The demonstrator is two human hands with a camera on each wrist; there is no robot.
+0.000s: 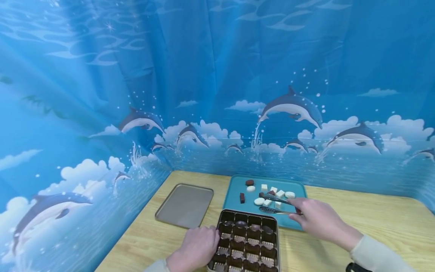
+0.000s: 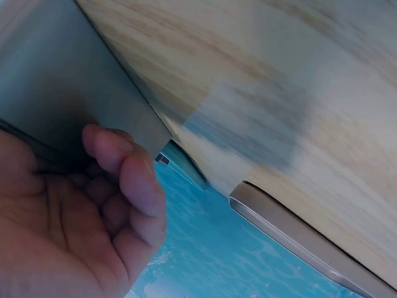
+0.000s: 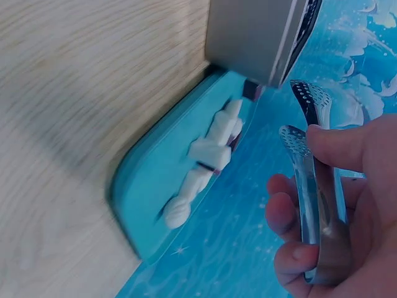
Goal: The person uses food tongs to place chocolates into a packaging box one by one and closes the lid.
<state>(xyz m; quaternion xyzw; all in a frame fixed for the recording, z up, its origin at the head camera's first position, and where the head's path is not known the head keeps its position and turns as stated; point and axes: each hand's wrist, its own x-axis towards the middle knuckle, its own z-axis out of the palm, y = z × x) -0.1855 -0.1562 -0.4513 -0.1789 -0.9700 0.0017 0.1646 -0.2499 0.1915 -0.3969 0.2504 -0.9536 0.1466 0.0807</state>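
Note:
My left hand grips the left wall of a metal tin, its curled fingers against the outer side in the left wrist view. Inside the tin is a dark divided insert; its back row holds several brown chocolates, one per compartment. My right hand holds metal tongs with perforated tips. The tips stand apart with nothing between them, above a teal tray. White chocolates and a few dark chocolates lie scattered on that tray.
A shallow grey-brown metal lid or tray lies on the wooden table, left of the teal tray. Behind the table hangs a blue dolphin-print curtain. The tin stands just in front of the teal tray.

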